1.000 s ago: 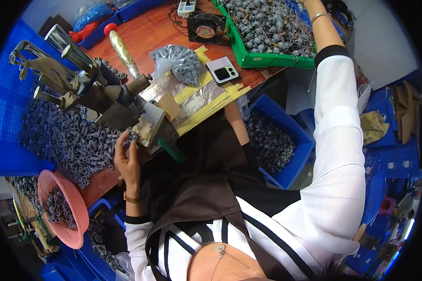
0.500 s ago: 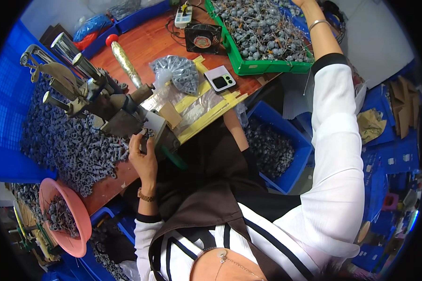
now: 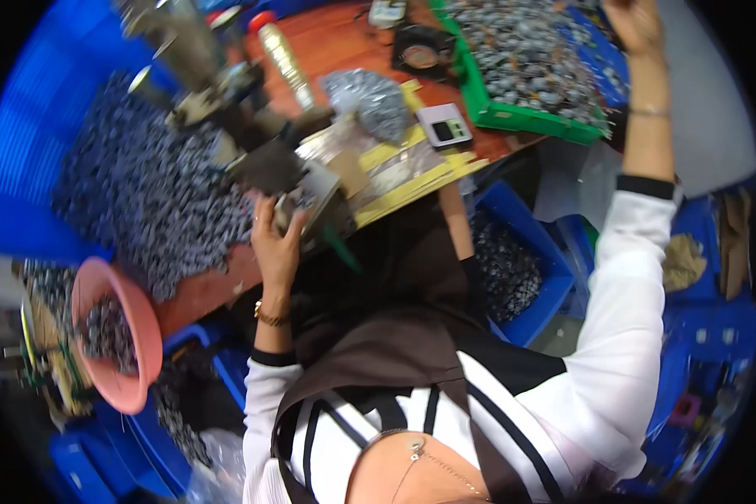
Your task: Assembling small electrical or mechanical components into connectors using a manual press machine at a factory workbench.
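My left hand (image 3: 277,248) is beside the base of a metal hand press (image 3: 265,168), with thumb and fingertips closed round a small grey part (image 3: 287,204) that is blurred. A lever with a red knob (image 3: 262,21) rises from the press. Just left of this hand lies a wide heap of small grey parts (image 3: 160,185). My right arm stretches far forward to the right. My right hand (image 3: 638,29) is at the top edge, beside a green tray (image 3: 533,124) of grey round pieces with thin wires. Its fingers are smeared and partly cut off.
A clear bag of grey parts (image 3: 370,97), a phone (image 3: 445,126) and a small fan (image 3: 424,55) lie on the red-brown table (image 3: 336,42). Below its right edge stands a blue bin (image 3: 554,294) of dark parts. A pink basin (image 3: 147,336) is at the left.
The whole view has swung, so most things appear farther right. My right hand has moved rightward relative to the green tray. My left hand remains at the press.
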A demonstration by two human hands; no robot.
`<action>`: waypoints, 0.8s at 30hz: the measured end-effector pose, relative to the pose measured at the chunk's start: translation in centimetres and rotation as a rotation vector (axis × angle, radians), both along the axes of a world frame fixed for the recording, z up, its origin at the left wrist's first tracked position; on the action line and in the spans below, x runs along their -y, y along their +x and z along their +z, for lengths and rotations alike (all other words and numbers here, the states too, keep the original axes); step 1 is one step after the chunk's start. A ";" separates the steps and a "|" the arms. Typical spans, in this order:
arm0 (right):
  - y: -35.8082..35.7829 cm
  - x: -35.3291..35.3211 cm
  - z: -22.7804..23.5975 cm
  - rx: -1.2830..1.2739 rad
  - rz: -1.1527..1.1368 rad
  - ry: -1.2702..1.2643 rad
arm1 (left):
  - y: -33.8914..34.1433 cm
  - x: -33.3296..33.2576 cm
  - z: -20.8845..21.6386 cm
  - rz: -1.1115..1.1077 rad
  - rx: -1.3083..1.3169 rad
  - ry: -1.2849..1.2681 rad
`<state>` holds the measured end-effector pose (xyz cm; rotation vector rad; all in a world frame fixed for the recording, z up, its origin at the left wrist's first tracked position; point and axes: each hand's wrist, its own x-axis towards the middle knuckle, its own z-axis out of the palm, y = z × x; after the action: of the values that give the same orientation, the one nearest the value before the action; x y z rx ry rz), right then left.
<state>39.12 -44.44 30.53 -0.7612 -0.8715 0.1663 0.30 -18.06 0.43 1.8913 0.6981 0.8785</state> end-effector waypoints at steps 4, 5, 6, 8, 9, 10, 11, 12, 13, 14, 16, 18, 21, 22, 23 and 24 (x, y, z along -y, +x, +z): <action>-3.1 3.0 -4.1 0.233 -0.073 -0.136 | -4.5 -2.0 -0.9 0.337 -0.028 0.423; -4.7 3.2 -5.6 0.306 0.018 -0.169 | -5.1 -2.1 -0.9 0.356 -0.039 0.422; -6.3 3.1 -7.3 0.254 0.029 -0.208 | -5.6 -2.1 -0.9 0.347 -0.105 0.457; -10.3 2.2 -10.9 0.151 0.011 -0.278 | -5.7 -2.5 -0.8 0.331 -0.168 0.496; -12.2 1.1 -13.0 0.097 0.005 -0.303 | -5.6 -2.8 -0.9 0.301 -0.213 0.533; -14.4 0.4 -14.3 0.083 0.048 -0.348 | -5.1 -3.1 -1.0 0.246 -0.247 0.562; -16.6 -0.2 -15.3 0.067 0.090 -0.394 | -4.8 -3.2 -1.0 0.189 -0.281 0.589; -18.7 -0.6 -16.2 0.004 0.074 -0.435 | -4.3 -3.3 -0.6 0.184 -0.314 0.675; -20.0 -0.5 -16.7 -0.005 0.089 -0.582 | -4.4 -3.8 -0.9 0.167 -0.370 0.665; -20.8 -0.5 -17.4 0.035 0.121 -0.628 | -4.2 -4.3 -1.5 0.128 -0.416 0.654; -22.4 -1.0 -19.2 0.013 0.204 -0.625 | -4.6 -5.2 -1.8 0.060 -0.394 0.667; -22.6 -1.6 -19.9 0.155 0.263 -0.743 | -5.2 -4.9 -1.7 0.066 -0.305 0.749; -24.2 -3.3 -22.7 -0.006 0.366 -0.600 | -4.9 -4.2 -0.7 0.145 0.019 0.813; -25.0 -3.8 -22.5 -0.106 0.416 -0.607 | -4.8 -3.5 -0.7 0.199 0.114 0.643; -25.7 -4.3 -22.5 -0.212 0.465 -0.607 | -4.6 -2.6 -0.6 0.245 0.199 0.472; -26.0 -4.8 -22.5 -0.150 0.410 -0.646 | -4.8 -1.8 -0.7 0.237 0.289 0.162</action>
<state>13.08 -39.66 8.03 -1.1412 -0.8258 0.8892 -4.48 -16.22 -0.28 1.7926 0.6976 1.3645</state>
